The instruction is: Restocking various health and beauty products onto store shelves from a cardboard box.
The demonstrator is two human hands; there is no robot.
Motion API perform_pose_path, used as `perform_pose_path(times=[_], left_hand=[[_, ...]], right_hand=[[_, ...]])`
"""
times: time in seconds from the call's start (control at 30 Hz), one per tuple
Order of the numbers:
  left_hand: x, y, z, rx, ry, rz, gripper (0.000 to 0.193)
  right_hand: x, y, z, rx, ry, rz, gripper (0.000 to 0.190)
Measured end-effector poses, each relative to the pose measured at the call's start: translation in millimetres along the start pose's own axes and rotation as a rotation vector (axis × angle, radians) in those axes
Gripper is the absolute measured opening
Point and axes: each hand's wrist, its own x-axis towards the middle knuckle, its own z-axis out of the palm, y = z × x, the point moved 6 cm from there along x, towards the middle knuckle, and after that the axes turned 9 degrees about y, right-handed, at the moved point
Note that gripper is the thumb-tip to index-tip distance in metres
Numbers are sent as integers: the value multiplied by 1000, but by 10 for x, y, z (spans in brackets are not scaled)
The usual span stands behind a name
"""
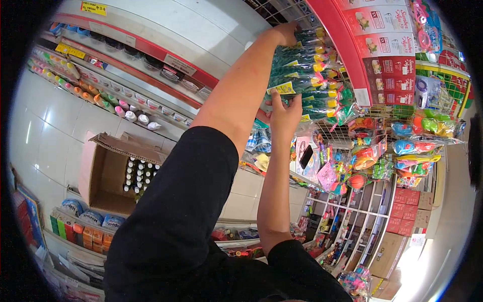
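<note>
A row of green bottles [290, 68] with yellow caps, wrapped in clear plastic and bearing yellow labels, lies side by side on the shelf at upper centre. My left hand [288, 34] reaches to the far end of this row; its fingertips are partly hidden by the wrapped bottles. My right hand [285, 111] is at the near part of the row, its fingers spread, one fingertip against a yellow label [283, 88]. Whether either hand grips a bottle is not clear.
An open cardboard box [107, 175] of white-capped bottles [139, 175] stands at lower left. Shelves with a red price rail [151, 47] run along the upper left. Red-and-white boxes [392, 45] are stacked at upper right, above hanging bagged toys [368, 151]. A black phone [306, 156] lies beyond my right forearm.
</note>
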Motion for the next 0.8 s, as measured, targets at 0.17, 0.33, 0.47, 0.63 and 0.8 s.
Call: perform_pose_path(times=[0.17,0.33,0.47,0.63,0.8], left_hand=[[11,55,-86,141,193,17,58],[70,49,30,154,-94,52,54],[7,58,73,268,-168,72,53],[-32,52,44,308,-133,69,46],[-27,24,28,284,-93,42,47]], right_hand=[[8,-1,5,0,0,-23,26],[-2,-17,8,9,5,-12,27],[0,-12,16,-12,1,10,27],[2,2,26,12,-3,-3,26],[9,20,32,29,-22,3,25]])
